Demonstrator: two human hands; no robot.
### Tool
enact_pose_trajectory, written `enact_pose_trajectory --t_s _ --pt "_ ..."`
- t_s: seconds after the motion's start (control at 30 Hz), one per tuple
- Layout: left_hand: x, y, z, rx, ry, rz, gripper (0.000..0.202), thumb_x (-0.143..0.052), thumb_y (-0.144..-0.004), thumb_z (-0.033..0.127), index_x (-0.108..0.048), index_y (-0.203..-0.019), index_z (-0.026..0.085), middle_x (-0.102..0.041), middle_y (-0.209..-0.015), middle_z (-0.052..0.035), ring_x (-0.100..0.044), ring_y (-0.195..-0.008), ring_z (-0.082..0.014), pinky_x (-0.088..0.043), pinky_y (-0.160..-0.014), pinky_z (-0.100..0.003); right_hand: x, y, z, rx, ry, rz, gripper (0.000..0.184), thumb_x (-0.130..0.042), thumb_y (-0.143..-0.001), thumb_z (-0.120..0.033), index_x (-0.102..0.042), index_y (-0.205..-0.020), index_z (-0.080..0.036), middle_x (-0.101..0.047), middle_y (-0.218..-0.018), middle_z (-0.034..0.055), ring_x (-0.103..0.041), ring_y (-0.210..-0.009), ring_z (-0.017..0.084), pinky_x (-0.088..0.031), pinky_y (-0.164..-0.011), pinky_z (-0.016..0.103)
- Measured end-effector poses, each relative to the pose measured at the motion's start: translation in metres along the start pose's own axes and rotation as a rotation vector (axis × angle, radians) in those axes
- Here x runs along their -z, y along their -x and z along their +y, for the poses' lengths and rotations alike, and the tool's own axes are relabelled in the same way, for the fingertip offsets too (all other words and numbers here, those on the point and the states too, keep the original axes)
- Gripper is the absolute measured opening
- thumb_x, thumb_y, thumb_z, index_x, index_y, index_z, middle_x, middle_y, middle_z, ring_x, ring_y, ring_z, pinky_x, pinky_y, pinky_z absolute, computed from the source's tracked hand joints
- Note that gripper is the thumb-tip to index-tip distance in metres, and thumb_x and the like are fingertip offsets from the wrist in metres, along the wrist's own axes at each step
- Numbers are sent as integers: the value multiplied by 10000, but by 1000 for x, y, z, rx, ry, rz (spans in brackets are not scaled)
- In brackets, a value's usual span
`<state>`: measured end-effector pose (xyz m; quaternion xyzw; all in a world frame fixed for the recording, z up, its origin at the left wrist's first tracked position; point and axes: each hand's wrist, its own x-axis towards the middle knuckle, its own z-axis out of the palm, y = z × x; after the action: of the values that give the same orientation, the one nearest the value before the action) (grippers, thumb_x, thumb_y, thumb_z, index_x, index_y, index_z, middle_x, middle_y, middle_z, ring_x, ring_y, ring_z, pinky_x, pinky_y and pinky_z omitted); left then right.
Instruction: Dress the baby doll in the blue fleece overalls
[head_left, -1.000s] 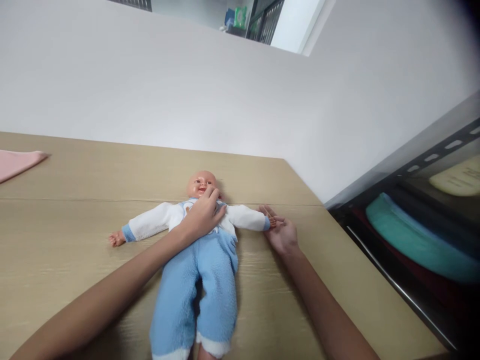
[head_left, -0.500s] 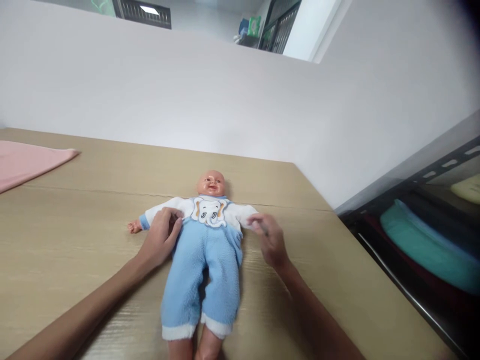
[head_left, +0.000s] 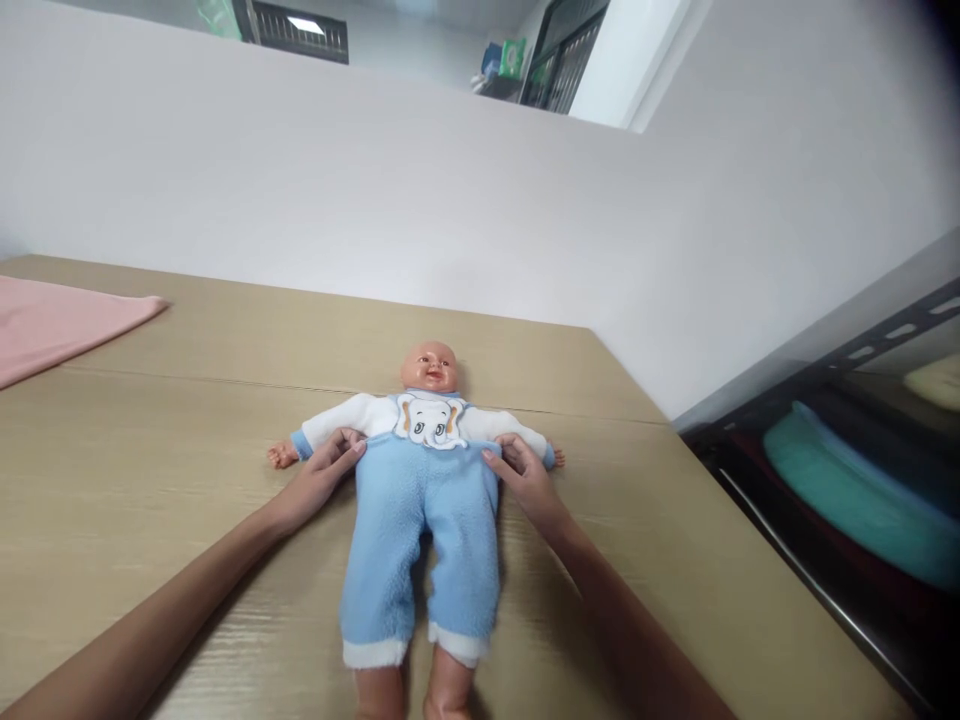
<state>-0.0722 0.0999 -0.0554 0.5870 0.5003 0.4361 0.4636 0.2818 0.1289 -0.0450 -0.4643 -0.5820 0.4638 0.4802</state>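
Note:
A baby doll [head_left: 431, 367] lies on its back on the wooden table, head toward the wall and arms spread. It wears a white top [head_left: 345, 418] with blue cuffs and an elephant face on the chest [head_left: 430, 420]. Light blue fleece trousers [head_left: 420, 530] with white hems reach down its legs. At the waistband's left corner, my left hand [head_left: 335, 462] is closed with thumb and fingers pinching the cloth. My right hand [head_left: 523, 470] pinches the waistband's right corner in the same way. Between the two hands the waistband is stretched across the doll's belly.
Pink cloth [head_left: 67, 325] lies at the table's far left. Behind the table [head_left: 187, 420] stands a white wall [head_left: 337, 190] with an opening at its top. To the right, a dark rack [head_left: 787, 500] holds folded fabrics, one of them teal [head_left: 847, 500].
My right hand has come from beside the doll's sleeve onto the waistband's right corner. That side of the waistband is now pulled outward. My left hand stays at the left corner.

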Motion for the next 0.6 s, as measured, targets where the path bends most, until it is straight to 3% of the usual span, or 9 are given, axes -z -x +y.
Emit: enact_pose_trajectory --t_s 0.17,0.33,0.47,0.6 --pt "-3 2 7 -1 0 5 412 -589 -1077 656 -601 -996 252 -584 -962 3 -539 -922 -227 -479 -866 -334 5 17 2 -140 -31 -3 424 -920 -823 -649 -714 -771 -282 -652 -758 0 -614 -758 241 -586 -749 396" --pt "-5 11 15 -5 10 -11 348 -559 -1101 576 -621 -974 258 -635 -1039 -21 -564 -1042 -264 -477 -949 -368 -10 27 11 -273 -282 19 420 -874 -848 -704 -727 -957 -326 -787 -895 38 -770 -945 321 -668 -867 472" --pt "-7 13 11 128 253 -81 321 -618 -1060 557 -597 -943 259 -627 -955 -29 -585 -937 -256 -525 -873 -385 -22 19 13 -276 -375 66 499 -926 -767 -717 -722 -998 -324 -840 -1031 36 -783 -1155 343 -651 -1044 469" --pt "-12 11 9 225 460 -80 297 -641 -1016 546 -678 -1000 252 -696 -1041 -78 -657 -1023 -292 -572 -943 -429 -27 14 4 -249 -460 101 474 -929 -805 -656 -763 -1069 -299 -857 -1166 52 -739 -1313 352 -627 -1114 461"
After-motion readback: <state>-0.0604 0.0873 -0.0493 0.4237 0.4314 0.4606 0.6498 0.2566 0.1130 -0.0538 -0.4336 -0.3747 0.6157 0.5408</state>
